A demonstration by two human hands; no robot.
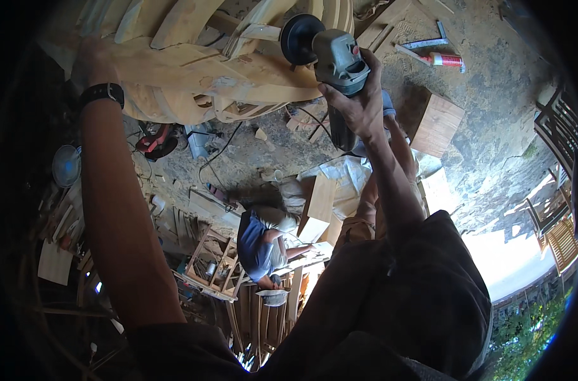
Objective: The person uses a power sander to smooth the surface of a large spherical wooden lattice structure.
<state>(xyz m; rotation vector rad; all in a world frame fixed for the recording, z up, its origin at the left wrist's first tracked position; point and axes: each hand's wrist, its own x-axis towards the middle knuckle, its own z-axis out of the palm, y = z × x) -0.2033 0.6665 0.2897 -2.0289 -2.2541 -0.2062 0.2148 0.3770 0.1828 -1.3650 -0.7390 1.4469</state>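
Observation:
My right hand (363,105) is wrapped round the head of a grey angle grinder (337,56), with fingers on its right side and the thumb in front. The grinder's round black disc (300,39) faces left, close to the edge of a large pale wooden piece (263,76) with curved ribs and slats. Whether the disc touches the wood I cannot tell. My left hand (93,60), below a black wristwatch, rests against the left end of that wooden piece. Its fingers are dim and blurred.
A co-worker (257,244) in a blue shirt sits below the middle. A red power tool (154,141) lies on the floor near a cable. A wooden box (438,124), a red-and-white bottle (446,60) and a metal square (428,43) are on the right. A wooden frame (210,267) stands lower left.

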